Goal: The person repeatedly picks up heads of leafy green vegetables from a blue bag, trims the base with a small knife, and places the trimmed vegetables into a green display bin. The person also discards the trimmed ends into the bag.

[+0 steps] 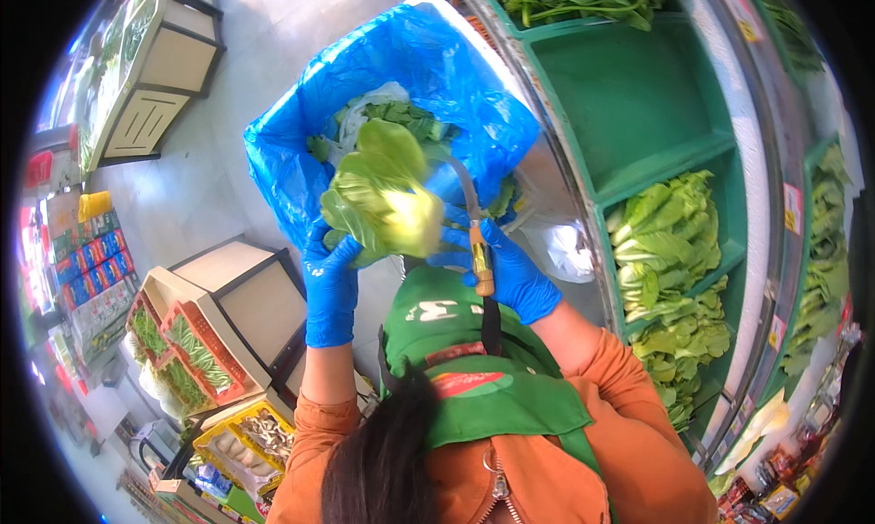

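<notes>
My left hand (333,261), in a blue glove, grips a leafy green vegetable head (383,196) by its leaves. The pale stem end points toward my right hand and looks blurred. In my gloved right hand (509,271) is a curved knife (480,257) with a wooden handle, its blade pointing away from me. Both hands are above the near side of a box lined with a blue plastic bag (287,141). Loose green leaves (403,117) and a piece of clear plastic lie inside that liner.
On the right, a green display bin (629,107) adjoins compartments of leafy greens (666,240). A white plastic bag (564,250) lies beside the box. At lower left are red crates of green beans (202,350) and a yellow crate of mushrooms (249,445).
</notes>
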